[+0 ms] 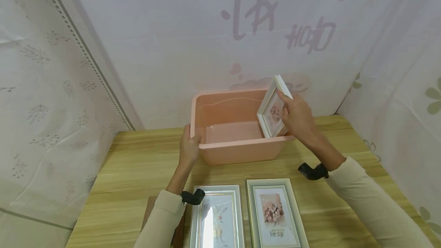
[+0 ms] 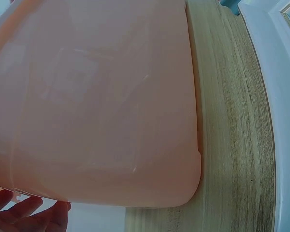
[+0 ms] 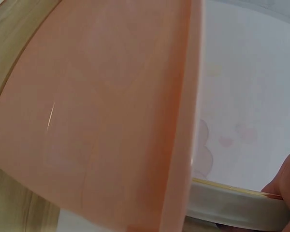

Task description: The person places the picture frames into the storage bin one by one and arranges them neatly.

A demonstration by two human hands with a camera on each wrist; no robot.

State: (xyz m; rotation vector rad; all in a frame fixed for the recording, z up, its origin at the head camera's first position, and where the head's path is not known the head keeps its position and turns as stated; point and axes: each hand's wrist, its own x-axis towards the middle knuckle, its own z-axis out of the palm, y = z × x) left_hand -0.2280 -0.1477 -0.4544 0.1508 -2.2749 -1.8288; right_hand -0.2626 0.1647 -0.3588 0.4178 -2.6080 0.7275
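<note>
A pink plastic bin point(image 1: 237, 154) stands at the back of the table. My left hand point(image 1: 189, 146) grips its left end, thumb at the rim; in the left wrist view the fingers point(image 2: 31, 212) lie along the bin's outer wall. With my right hand point(image 1: 299, 118) I hold a white picture frame point(image 1: 264, 119) by its upper right edge. This frame leans at a tilt inside the bin's right end, its flower picture facing left and toward me. In the right wrist view, the frame's edge point(image 3: 237, 208) shows beyond the bin's rim point(image 3: 183, 145).
Two more light picture frames, one with a glare point(image 1: 217, 217) and one with pink flowers point(image 1: 277, 213), lie face up in front of the bin. A brown wooden piece point(image 1: 180, 229) is partly under my left sleeve. Printed curtains point(image 1: 165, 49) hang behind and at both sides.
</note>
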